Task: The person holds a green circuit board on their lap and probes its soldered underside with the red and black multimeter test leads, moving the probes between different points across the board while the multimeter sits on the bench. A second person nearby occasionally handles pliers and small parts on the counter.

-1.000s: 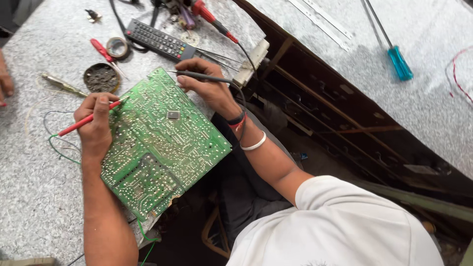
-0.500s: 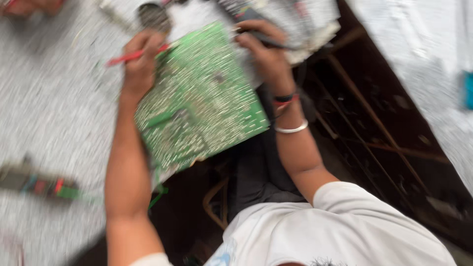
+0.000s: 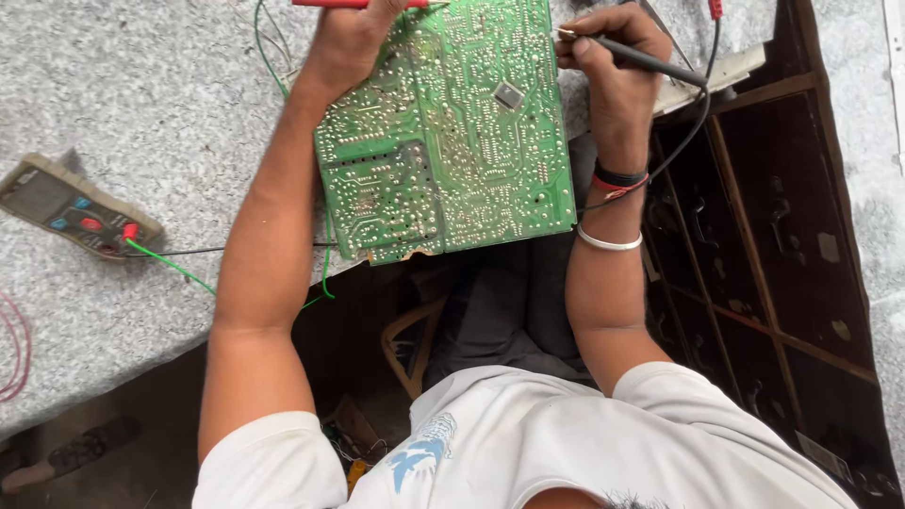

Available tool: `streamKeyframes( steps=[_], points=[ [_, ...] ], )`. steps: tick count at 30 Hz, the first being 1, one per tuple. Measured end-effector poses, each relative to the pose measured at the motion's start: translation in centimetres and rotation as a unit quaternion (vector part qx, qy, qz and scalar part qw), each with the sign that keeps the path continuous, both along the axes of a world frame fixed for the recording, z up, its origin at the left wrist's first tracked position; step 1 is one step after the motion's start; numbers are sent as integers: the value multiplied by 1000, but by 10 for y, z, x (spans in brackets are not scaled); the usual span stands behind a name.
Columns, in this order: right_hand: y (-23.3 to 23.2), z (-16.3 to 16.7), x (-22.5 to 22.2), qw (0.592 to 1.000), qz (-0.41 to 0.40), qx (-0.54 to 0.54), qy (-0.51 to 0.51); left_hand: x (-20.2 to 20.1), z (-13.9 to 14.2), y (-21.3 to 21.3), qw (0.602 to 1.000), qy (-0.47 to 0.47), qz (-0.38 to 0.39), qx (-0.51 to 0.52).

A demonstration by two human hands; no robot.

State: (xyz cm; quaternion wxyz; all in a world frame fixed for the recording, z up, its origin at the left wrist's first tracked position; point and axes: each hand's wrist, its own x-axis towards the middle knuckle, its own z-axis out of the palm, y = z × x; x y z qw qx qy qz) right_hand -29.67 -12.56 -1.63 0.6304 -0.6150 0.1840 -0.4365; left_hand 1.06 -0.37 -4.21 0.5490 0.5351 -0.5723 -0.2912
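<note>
Circuit board: the green circuit board lies solder side up in front of me, its far part on the grey speckled worktop, its near edge jutting past the table's edge over my lap.
Chip: a small square chip sits on the board toward its right side.
Left hand: my left hand rests at the board's top left corner, fingers closed around the red probe, which lies along the top edge of the view.
Right hand: my right hand is curled tight on the black probe, its metal tip touching the board's right edge near the top.
Probe lead: a black lead runs from the black probe down past my wrist.
Wrist: a dark band and a white bangle sit on my right forearm.
Multimeter: a multimeter lies well to the left on the worktop, with a green wire and a dark lead coming from it.
Right side: a dark wooden frame stands beside my right arm.
</note>
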Motion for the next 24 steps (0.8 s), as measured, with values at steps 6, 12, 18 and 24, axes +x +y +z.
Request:
streamKeyframes(
  steps=[6,12,18,24],
  points=[
    [-2,-3,1,999,1,-2,32,-2,-1,2,999,34,6,23],
    [-5,-5,14,998,-43,-24,48,-2,7,-4,997,64,-29,10],
    [-6,1,19,989,-74,-103,73,-1,14,-10,999,34,-17,27],
    [0,8,13,992,-67,-56,86,-2,16,-10,998,52,-34,9]
  ],
)
